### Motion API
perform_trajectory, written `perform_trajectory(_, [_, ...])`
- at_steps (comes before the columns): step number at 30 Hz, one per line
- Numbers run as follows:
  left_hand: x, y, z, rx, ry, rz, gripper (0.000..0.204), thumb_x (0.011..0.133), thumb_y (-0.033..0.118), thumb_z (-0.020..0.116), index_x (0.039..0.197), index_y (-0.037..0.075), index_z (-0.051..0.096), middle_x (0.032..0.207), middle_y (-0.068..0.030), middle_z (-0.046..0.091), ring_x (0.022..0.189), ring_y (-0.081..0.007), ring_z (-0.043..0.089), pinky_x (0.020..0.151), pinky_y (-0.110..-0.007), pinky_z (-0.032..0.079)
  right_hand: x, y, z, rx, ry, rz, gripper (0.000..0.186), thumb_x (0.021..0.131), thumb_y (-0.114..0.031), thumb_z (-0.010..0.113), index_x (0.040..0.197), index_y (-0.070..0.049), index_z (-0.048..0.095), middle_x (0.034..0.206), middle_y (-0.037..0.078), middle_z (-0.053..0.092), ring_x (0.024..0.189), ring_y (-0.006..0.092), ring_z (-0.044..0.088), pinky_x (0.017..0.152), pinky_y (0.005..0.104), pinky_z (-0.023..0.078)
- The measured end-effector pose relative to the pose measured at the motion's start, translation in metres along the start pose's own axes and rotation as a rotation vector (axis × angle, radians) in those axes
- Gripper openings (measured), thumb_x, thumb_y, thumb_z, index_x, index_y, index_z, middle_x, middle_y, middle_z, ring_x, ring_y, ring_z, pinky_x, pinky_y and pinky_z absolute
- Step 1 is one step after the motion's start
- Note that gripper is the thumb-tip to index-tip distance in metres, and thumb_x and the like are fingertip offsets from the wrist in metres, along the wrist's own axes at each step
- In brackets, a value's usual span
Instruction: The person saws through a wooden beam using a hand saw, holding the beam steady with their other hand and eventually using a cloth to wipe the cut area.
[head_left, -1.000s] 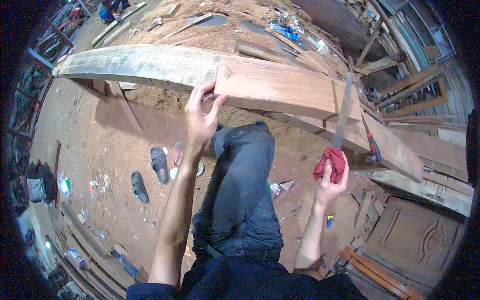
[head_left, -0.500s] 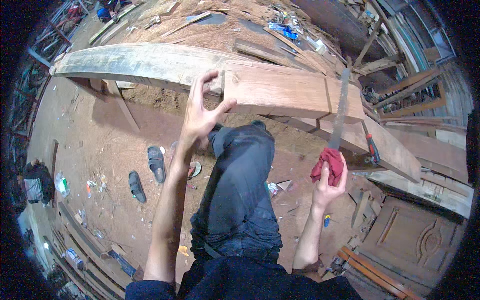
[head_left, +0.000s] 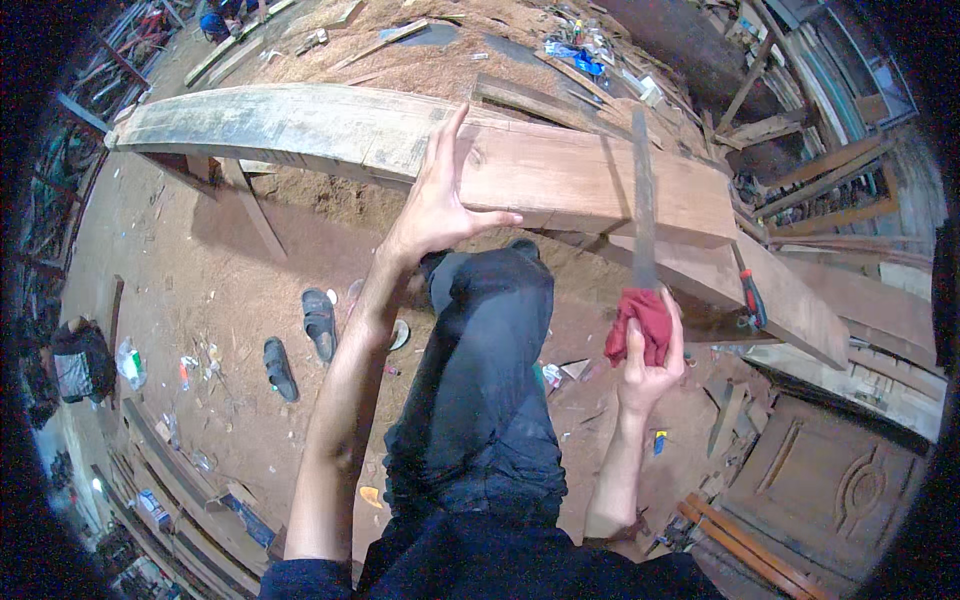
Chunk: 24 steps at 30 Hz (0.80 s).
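Observation:
A squared wooden block lies on top of a long wooden beam. Against the block's left end rests my left hand, fingers stretched out and thumb spread along the near edge. My right hand is closed on a handsaw; a bunched red cloth covers its handle. The saw's blade points away from me, over the right part of the block. Left of the blade, a dark line crosses the block's top; I cannot tell whether it is a cut or a shadow.
Near the right end stands a red-and-black-handled tool at a lower timber. My bent leg is under the block. Sandals lie on the floor, a carved panel at lower right, and sawdust behind the beam.
My left hand has moved right onto the block's left end, its fingers straighter. The saw has shifted left with my right hand, its blade now more upright.

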<state>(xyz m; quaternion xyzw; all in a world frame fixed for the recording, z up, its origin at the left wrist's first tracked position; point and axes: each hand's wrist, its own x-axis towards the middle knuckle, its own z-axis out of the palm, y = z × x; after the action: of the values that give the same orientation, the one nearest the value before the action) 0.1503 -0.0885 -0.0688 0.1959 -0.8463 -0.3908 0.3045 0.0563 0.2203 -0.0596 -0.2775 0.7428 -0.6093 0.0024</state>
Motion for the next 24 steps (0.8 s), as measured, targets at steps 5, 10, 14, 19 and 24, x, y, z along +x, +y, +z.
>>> perform_trajectory(5, [0.002,-0.012,0.003,0.02,0.039,0.135,0.141,0.055,0.043,0.098,0.159,0.004,0.011,0.155,-0.0277,0.028,0.145,-0.0441,0.031,0.119,-0.052,0.031,0.007,-0.018,0.032,0.014,-0.031,-0.014,0.053,0.089,0.005,0.067,0.14,0.004,0.053,0.121,0.017,0.068,0.109,0.0229,0.068,0.099,0.0362,0.052])
perform_trajectory(10, [0.009,-0.012,0.015,0.01,0.066,0.132,0.141,0.054,0.043,0.098,0.158,0.003,0.012,0.153,-0.0276,0.03,0.143,-0.0447,0.032,0.118,-0.052,0.033,0.011,-0.03,0.061,0.032,-0.099,-0.005,0.053,0.086,0.002,0.072,0.137,0.0,0.058,0.119,0.017,0.07,0.109,0.0242,0.069,0.096,0.0362,0.054])
perform_trajectory(14, [0.011,-0.011,0.03,-0.008,0.076,0.146,0.141,0.053,0.044,0.098,0.158,0.002,0.013,0.151,-0.0284,0.029,0.143,-0.0453,0.031,0.118,-0.053,0.033,0.02,-0.054,0.081,-0.216,-0.087,-0.056,0.048,0.087,-0.006,0.073,0.134,-0.004,0.062,0.114,0.019,0.07,0.105,0.0306,0.07,0.091,0.0392,0.055])
perform_trajectory(19, [0.013,-0.011,0.036,0.026,0.084,0.179,0.143,0.054,0.049,0.097,0.157,0.0,0.012,0.151,-0.0294,0.028,0.144,-0.0469,0.029,0.118,-0.053,0.032,0.035,-0.051,0.089,-0.249,-0.098,-0.126,0.048,0.088,-0.008,0.073,0.133,-0.002,0.061,0.114,0.021,0.07,0.105,0.0343,0.07,0.091,0.0406,0.055])
perform_trajectory(24, [0.016,-0.009,0.027,0.041,0.04,0.155,0.141,0.052,0.052,0.097,0.155,-0.004,0.019,0.149,-0.0303,0.034,0.14,-0.0467,0.036,0.116,-0.051,0.035,0.028,-0.057,0.073,0.133,-0.006,0.046,0.048,0.092,0.001,0.067,0.138,0.006,0.054,0.116,0.015,0.071,0.106,0.0218,0.07,0.091,0.0343,0.056])
